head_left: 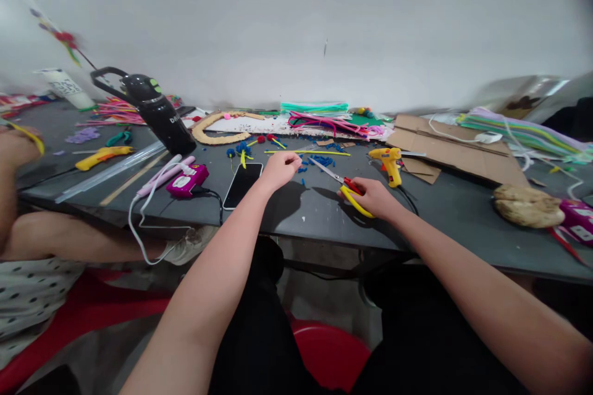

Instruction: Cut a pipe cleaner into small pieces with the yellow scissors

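My right hand [372, 197] grips a pair of scissors [334, 176] with red and yellow handles, the blades pointing left and away from me. To its left, my left hand [280, 170] is closed in a pinch above the table; anything between its fingertips is too small to make out. Just beyond the left hand lies a thin yellow fuzzy stem [324, 152]. Short blue fuzzy pieces [327, 161] are scattered near the scissor tips. Blue pompom-like bits [243, 148] with a yellow strip sit left of my left hand.
A yellow glue gun [393, 163] stands right of the scissors, near cardboard [456, 145]. Left are a phone [241, 185], a purple power adapter [188, 181] and a tilted black bottle [160, 114]. Another person's arm [16, 154] is at far left. A white partition [296, 43] closes the back.
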Demonstrator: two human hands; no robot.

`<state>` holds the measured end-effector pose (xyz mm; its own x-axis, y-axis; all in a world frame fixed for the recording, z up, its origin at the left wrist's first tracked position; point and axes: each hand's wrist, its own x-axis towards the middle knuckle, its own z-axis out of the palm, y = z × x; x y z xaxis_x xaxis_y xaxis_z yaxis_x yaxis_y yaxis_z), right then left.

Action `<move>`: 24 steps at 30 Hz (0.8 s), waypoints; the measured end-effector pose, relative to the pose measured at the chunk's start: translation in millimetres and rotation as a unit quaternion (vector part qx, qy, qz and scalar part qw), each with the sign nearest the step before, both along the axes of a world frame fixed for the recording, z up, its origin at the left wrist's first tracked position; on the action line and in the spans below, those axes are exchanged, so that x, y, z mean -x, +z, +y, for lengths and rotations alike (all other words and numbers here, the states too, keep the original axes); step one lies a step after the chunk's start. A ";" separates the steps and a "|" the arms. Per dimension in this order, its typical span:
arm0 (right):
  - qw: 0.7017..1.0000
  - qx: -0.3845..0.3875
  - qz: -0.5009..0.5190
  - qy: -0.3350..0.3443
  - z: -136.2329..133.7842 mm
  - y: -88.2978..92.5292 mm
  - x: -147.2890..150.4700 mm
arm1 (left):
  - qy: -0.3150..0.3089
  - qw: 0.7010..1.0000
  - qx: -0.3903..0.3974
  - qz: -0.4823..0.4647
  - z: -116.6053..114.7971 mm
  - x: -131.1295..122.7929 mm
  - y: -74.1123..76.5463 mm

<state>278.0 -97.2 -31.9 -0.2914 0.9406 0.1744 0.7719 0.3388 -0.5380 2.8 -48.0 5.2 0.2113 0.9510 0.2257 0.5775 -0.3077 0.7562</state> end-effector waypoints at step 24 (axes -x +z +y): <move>1.000 0.010 -0.017 0.012 1.1 -0.1 -1.5 | 0.017 1.000 -0.016 0.019 -1.4 -0.5 2.2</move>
<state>279.5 -96.1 -32.0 -0.3192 0.9366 0.1447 0.7811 0.3464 -0.5195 3.3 -49.4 7.4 0.1887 0.9499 0.2491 0.6153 -0.3120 0.7239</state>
